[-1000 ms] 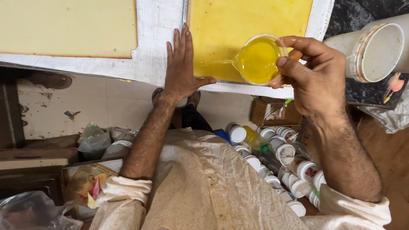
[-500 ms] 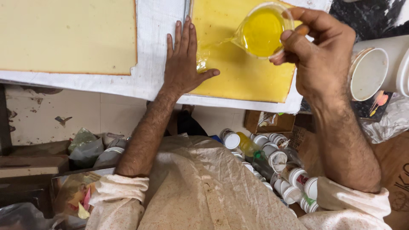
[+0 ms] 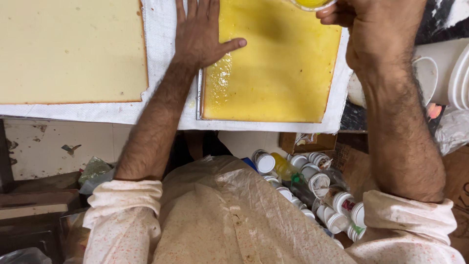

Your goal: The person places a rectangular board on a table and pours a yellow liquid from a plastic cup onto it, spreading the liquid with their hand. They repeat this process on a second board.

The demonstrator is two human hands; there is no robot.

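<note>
Cloth [image 3: 161, 110], white and woven, covers the worktop and carries two slabs. At ten o'clock lies a pale cream slab [image 3: 71, 51]. At one o'clock a yellow slab [image 3: 281, 68] sits in a metal tray [image 3: 199, 105], its near left part wet and glossy. The left hand [image 3: 200, 36] lies flat at twelve o'clock, fingers spread wide, thumb resting on the yellow slab. The right hand [image 3: 378, 29] at two o'clock curls its fingers around a cup of yellow liquid [image 3: 310, 4], cut off by the top edge. Small white-capped bottles [image 3: 312, 188] crowd a box at five o'clock.
</note>
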